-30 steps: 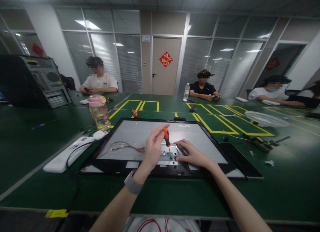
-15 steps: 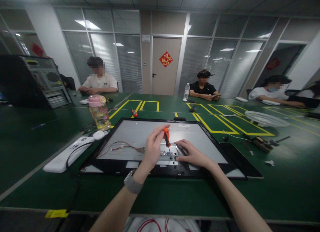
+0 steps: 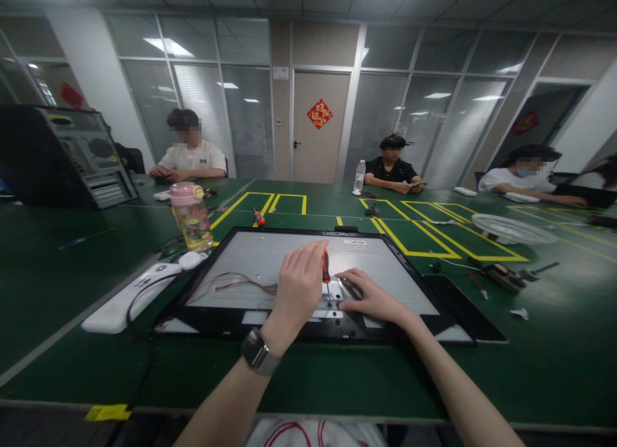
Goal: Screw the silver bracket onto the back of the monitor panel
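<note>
My left hand (image 3: 299, 283) is closed around the orange-and-black handle of a screwdriver (image 3: 326, 267). The screwdriver stands nearly upright, its tip down at a small metal bracket (image 3: 332, 314) on the near part of a flat display panel (image 3: 260, 254). The exact tip contact is too small to make out. My right hand (image 3: 369, 297) grips the bracket's right side, thumb nearer me and fingers on the far side. The panel lies flat with a grey back and black frame. Thin coloured wires (image 3: 241, 281) run left from the bracket, partly behind my left hand.
Left of the panel are a white power strip (image 3: 125, 299) with a black cable and a pink-lidded bottle (image 3: 189, 216). A computer case (image 3: 72, 158) stands farther left. A dark slab (image 3: 463, 306), a tool (image 3: 506, 277) and a white round grille (image 3: 513, 230) lie right. People sit across the table.
My left hand has rotated at the wrist, its back turning toward me and covering more of the screwdriver handle. The watch face now shows. My right hand stays in place.
</note>
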`<state>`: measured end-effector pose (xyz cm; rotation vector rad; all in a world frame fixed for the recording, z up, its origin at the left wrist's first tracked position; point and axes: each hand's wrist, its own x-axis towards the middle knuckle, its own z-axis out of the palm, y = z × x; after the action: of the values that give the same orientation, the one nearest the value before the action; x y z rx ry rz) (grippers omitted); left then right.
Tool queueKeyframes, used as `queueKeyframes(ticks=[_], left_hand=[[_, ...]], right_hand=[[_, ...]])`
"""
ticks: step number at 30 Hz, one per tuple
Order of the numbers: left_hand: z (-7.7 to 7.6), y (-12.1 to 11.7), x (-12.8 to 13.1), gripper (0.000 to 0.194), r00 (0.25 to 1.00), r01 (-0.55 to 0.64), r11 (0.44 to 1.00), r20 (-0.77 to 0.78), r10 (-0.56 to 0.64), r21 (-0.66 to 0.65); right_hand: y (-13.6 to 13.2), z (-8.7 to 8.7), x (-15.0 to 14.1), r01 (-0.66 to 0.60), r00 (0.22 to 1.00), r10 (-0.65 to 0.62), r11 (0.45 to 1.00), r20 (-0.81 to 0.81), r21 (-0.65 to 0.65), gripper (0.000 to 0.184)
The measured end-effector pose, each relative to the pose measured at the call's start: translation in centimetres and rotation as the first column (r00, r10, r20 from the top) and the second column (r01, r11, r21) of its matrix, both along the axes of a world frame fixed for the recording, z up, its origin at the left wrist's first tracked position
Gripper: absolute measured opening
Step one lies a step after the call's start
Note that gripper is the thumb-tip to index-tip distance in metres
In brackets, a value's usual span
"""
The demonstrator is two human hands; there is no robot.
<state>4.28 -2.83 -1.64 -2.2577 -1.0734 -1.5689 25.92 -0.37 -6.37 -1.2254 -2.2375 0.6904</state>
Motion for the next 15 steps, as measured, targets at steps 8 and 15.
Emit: queueKeyframes(ticks=[8, 15], left_hand=[[-0.5, -0.9, 0.9, 0.046, 0.864, -0.287, 0.910, -0.329, 0.381, 0.301], [-1.0, -1.3, 1.4, 0.045, 0.841, -0.290, 0.898, -0.360, 0.404, 0.332]], right_hand=[[0.1, -0.1, 0.0, -0.010, 1.000, 0.010, 0.999, 0.010, 0.031, 0.059], [0.2, -0.4, 0.0, 0.004, 1.000, -0.004, 1.000, 0.013, 0.014, 0.061]])
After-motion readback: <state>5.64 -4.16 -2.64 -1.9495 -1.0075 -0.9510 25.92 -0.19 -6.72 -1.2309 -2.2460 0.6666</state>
